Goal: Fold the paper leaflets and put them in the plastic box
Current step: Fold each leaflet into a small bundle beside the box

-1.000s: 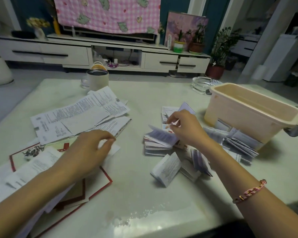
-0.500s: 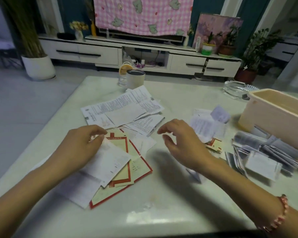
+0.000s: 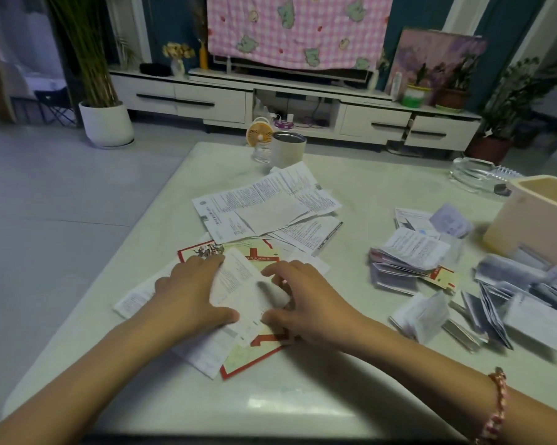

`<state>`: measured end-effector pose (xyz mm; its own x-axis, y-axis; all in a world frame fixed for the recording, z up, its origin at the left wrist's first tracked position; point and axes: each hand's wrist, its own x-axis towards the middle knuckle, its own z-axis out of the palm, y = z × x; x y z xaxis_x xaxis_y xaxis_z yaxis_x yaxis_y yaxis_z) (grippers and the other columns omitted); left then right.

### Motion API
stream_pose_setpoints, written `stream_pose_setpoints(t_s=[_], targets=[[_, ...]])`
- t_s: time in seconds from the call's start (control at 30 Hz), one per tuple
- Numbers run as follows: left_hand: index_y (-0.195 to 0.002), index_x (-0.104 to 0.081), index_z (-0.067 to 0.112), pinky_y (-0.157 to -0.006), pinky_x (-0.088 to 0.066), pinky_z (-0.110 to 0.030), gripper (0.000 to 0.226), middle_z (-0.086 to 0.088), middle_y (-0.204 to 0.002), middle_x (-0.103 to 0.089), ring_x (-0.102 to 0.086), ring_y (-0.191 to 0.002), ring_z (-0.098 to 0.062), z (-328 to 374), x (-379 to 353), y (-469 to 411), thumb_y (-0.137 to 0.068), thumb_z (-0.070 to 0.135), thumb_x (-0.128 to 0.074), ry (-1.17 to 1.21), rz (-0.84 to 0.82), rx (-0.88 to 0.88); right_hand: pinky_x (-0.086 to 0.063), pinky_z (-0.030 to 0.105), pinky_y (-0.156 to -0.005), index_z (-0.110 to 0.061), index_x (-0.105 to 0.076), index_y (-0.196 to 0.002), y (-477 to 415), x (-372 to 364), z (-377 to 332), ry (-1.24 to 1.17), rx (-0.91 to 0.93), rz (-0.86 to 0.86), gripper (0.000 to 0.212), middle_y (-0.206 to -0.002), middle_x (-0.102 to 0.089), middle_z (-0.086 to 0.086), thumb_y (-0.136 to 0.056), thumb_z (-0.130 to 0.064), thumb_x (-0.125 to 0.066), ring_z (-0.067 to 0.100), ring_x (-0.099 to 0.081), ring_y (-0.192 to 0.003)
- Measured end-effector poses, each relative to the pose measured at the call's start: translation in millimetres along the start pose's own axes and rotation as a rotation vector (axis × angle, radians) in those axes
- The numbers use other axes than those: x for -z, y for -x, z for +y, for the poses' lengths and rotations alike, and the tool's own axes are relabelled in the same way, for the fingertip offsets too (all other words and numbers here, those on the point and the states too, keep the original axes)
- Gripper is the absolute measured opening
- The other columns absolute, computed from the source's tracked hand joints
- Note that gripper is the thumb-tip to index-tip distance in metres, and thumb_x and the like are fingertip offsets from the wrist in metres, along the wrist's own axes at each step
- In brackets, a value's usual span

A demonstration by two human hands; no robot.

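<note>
1. Leaflet (image 3: pixel 238 284) is lying on the bench (image 3: pixel 383 194), near-left, atop other papers (image 3: pixel 254 351).
2. Left hand (image 3: pixel 190 293) is pressing it flat, fingers straight.
3. Right hand (image 3: pixel 306 300) is touching it, fingers loosely bent.
4. Box (image 3: pixel 527 226) is standing far right.

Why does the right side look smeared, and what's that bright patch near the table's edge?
Head view: the folded white paper leaflets beside the beige plastic box are motion-blurred; the patch is glare on the pale glossy table; lighting is dim.

Dark teal wall (image 3: pixel 395 36) at back, pink checked cloth (image 3: pixel 299 27) hung above low white TV unit (image 3: pixel 206 101) w/ drawers. Grey tile floor (image 3: pixel 46 203), tall plant in white pot (image 3: pixel 105 123) left.
</note>
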<state>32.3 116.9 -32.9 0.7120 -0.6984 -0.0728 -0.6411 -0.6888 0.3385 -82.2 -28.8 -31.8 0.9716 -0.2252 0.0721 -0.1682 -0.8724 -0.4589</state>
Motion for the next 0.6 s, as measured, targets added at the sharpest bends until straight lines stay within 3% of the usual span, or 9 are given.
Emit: stream_pose_setpoints(t_s=[0.17, 0.27, 0.33, 0.47, 0.53, 0.6], targets=[[-0.145, -0.025, 0.026, -0.099, -0.036, -0.028, 0.078, -0.001, -0.143, -0.041, -0.04, -0.129, -0.017, 6.9, 4.6, -4.5, -0.08, 0.014, -0.066, 0.23, 0.173, -0.11, -0.041, 0.017, -0.064, -0.023, -0.051, -0.118, -3.3, 7.4, 1.7, -0.313, -0.173, 0.058, 0.046, -0.08, -0.052, -0.008, -0.078, -0.016, -0.07, 0.006, -0.049, -0.07], [-0.135, -0.041, 0.029, -0.072, -0.045, -0.016, 0.058, 0.006, -0.102, -0.061, -0.057, -0.093, -0.007, 19.8, 14.7, -8.4, -0.085, 0.005, -0.058, 0.432, 0.232, -0.146, -0.043, 0.02, -0.061, -0.017, -0.061, -0.099, 1.2, 17.0, 8.1, -0.58, -0.225, 0.079, 0.02, -0.067, -0.053, -0.004, -0.081, -0.012, -0.069, 0.009, -0.05, -0.062], [-0.117, -0.054, 0.032, -0.069, -0.049, -0.015, 0.042, 0.011, -0.089, -0.059, -0.057, -0.085, -0.003, 31.1, 19.3, -9.4, -0.084, 0.009, -0.062, 0.558, 0.237, -0.199, -0.04, 0.017, -0.054, -0.011, -0.061, -0.089, 7.0, 25.8, 14.5, -0.641, -0.24, 0.087, 0.006, -0.069, -0.053, -0.001, -0.085, -0.011, -0.066, 0.008, -0.047, -0.058], [-0.083, -0.064, 0.033, -0.067, -0.055, -0.018, 0.009, 0.014, -0.085, -0.067, -0.064, -0.082, -0.006, 58.8, 16.9, -8.6, -0.089, 0.027, -0.059, 0.851, 0.223, -0.245, -0.042, 0.023, -0.054, -0.009, -0.056, -0.089, 24.2, 41.4, 33.3, -0.776, -0.292, 0.138, 0.003, -0.074, -0.058, 0.006, -0.09, -0.007, -0.057, 0.013, -0.053, -0.063], [-0.078, -0.066, 0.026, -0.057, -0.054, -0.015, 0.03, 0.015, -0.072, -0.071, -0.067, -0.073, -0.003, 75.9, 15.1, -7.5, -0.093, 0.039, -0.044, 1.056, 0.165, -0.159, -0.04, 0.021, -0.052, -0.011, -0.057, -0.089, 34.3, 46.0, 41.0, -0.835, -0.284, 0.24, 0.007, -0.067, -0.06, 0.001, -0.092, -0.004, -0.054, 0.011, -0.054, -0.061], [-0.083, -0.068, 0.019, -0.058, -0.056, -0.019, 0.038, 0.008, -0.073, -0.073, -0.069, -0.069, -0.006, 86.4, 15.2, -7.4, -0.093, 0.044, -0.04, 1.185, -0.004, -0.024, -0.036, 0.017, -0.047, -0.011, -0.058, -0.077, 39.7, 47.5, 42.9, -0.843, -0.256, 0.308, 0.022, -0.062, -0.059, -0.005, -0.089, 0.007, -0.052, 0.008, -0.051, -0.055]])
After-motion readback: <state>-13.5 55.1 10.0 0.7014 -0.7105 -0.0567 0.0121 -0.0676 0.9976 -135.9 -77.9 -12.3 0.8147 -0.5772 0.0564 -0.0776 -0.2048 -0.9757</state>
